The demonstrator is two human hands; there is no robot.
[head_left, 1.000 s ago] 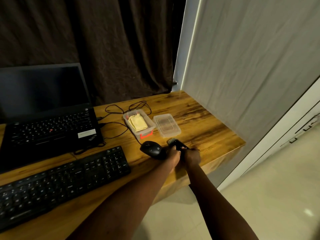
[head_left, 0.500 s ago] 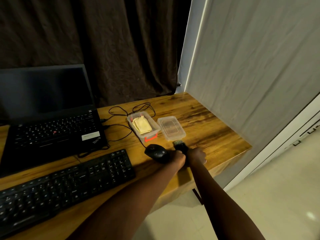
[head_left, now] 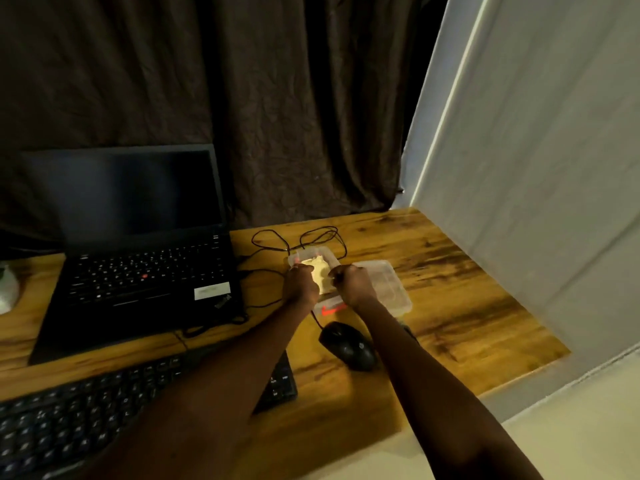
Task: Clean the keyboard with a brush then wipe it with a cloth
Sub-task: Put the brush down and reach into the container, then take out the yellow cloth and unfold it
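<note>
A yellow cloth (head_left: 319, 269) lies in a clear plastic box (head_left: 331, 308) with a red latch, at the back of the wooden desk. Both my hands reach into that box with curled fingers. My left hand (head_left: 300, 284) grips the cloth's left side and my right hand (head_left: 353, 284) pinches its right edge. The black keyboard (head_left: 69, 417) lies at the front left, partly under my left forearm. A small dark object (head_left: 408, 330) shows beside my right forearm; it may be the brush, mostly hidden.
The box's clear lid (head_left: 389, 285) lies just right of it. A black mouse (head_left: 348, 345) sits between my forearms, its cable looping behind the box. An open black laptop (head_left: 145, 271) stands at the left. The desk's edge (head_left: 519, 372) drops off at the right.
Both hands left the brush near the desk's front edge and moved back to the box, where they now hold the cloth. The view has shifted closer to the desk.
</note>
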